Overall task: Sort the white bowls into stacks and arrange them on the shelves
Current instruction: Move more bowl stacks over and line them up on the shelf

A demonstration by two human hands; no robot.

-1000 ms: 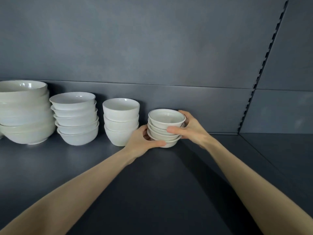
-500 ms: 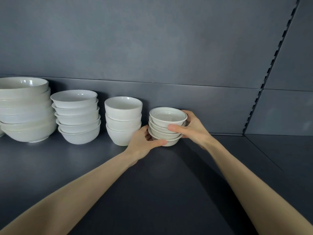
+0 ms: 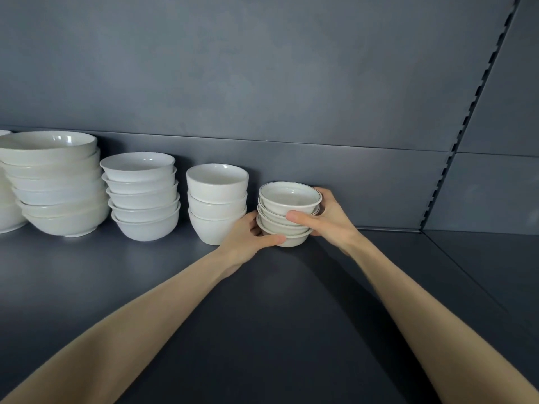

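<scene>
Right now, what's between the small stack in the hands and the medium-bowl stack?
Head view: only the three-bowl deep stack, right beside the held small stack.

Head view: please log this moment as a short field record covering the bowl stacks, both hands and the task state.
surface: dark grey shelf, four stacks in a row along the back wall
stacks, left to right: large-bowl stack, medium-bowl stack, deep-bowl stack, small-bowl stack
left hand: grips the small-bowl stack at its base, thumb in front
right hand: grips the same stack higher up, thumb across the front
contact: small-bowl stack appears to rest on the shelf
task state: stacks sorted by size; both hands on the rightmost one
</scene>
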